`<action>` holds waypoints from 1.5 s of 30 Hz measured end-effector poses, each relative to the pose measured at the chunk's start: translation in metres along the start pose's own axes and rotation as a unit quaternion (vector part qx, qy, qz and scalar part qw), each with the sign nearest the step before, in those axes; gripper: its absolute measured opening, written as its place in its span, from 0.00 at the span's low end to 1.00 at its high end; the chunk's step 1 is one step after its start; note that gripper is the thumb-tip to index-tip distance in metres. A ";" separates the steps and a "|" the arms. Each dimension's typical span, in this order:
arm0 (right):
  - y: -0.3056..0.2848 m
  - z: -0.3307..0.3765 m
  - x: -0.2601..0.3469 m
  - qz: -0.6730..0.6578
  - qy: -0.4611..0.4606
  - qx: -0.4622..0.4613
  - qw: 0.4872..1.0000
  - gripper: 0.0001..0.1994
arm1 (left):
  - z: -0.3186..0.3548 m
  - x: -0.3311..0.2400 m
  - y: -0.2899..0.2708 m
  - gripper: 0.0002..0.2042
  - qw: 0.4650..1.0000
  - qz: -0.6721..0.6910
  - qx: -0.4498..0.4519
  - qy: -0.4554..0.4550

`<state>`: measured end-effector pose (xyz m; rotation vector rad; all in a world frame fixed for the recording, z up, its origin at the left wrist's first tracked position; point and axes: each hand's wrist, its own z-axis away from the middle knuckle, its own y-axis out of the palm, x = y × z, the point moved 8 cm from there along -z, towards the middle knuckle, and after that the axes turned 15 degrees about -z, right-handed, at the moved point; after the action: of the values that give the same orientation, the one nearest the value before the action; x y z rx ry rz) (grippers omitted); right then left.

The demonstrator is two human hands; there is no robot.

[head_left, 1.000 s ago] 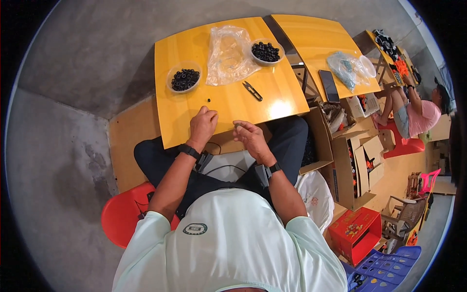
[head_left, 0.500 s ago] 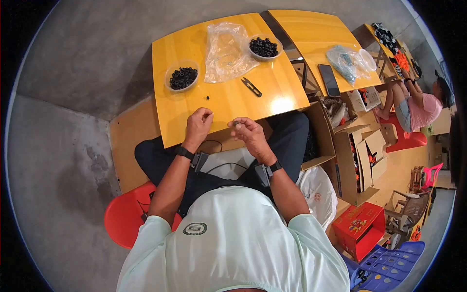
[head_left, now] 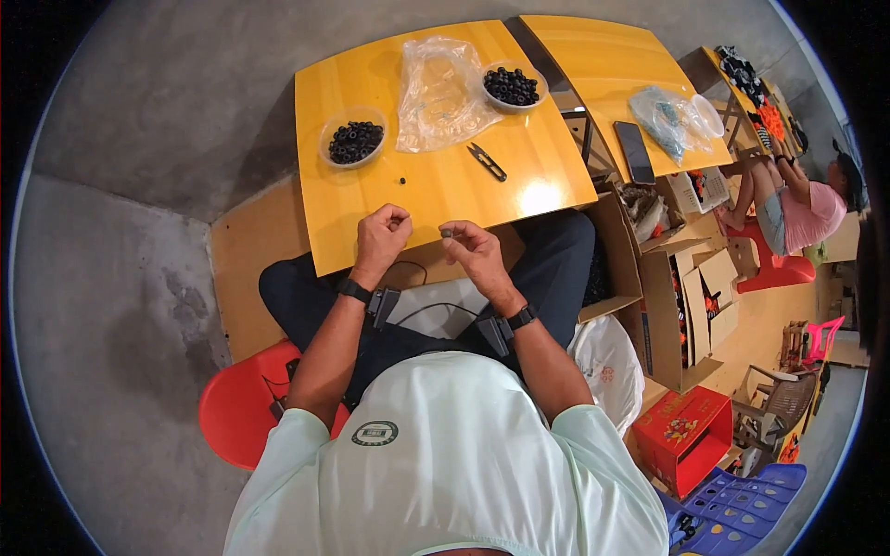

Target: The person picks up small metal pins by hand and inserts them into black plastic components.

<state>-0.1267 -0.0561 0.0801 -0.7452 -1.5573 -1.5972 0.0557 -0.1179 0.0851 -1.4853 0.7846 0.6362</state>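
A small dark ring [head_left: 446,232] was pinched in the right hand [head_left: 471,248] above the desk [head_left: 436,190] edge, the left hand [head_left: 385,232] curled shut—contents untold—while 2 bowls [head_left: 353,141] remained well filled.

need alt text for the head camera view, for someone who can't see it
Seen from above, a seated person holds a small dark ring in the right hand, with the left hand closed beside it, at the near edge of a yellow table. On the table are two bowls of black rings, a clear plastic bag and small snips.
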 end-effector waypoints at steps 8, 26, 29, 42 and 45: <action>-0.004 -0.002 -0.013 0.108 0.001 -0.040 0.993 0.09 | 0.012 -0.012 0.007 0.04 0.985 0.149 0.059 -0.060; -0.001 -0.003 -0.013 0.113 0.003 -0.031 0.993 0.08 | 0.038 -0.045 0.013 0.04 0.980 0.166 0.110 0.020; -0.003 -0.003 -0.020 0.031 0.032 -0.012 0.999 0.08 | 0.037 -0.045 0.011 0.04 0.973 0.201 0.112 0.001; -0.002 -0.002 -0.023 -0.154 0.109 -0.002 0.982 0.11 | 0.027 -0.081 -0.008 0.02 0.987 -0.003 0.056 0.150; 0.001 0.001 -0.026 -0.173 0.117 -0.002 0.978 0.10 | 0.029 -0.091 -0.008 0.03 0.983 -0.039 0.063 0.168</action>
<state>-0.1128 -0.0516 0.0591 -0.2796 -1.5673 -1.8636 0.0081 -0.0807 0.1593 -1.5179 1.0004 0.2721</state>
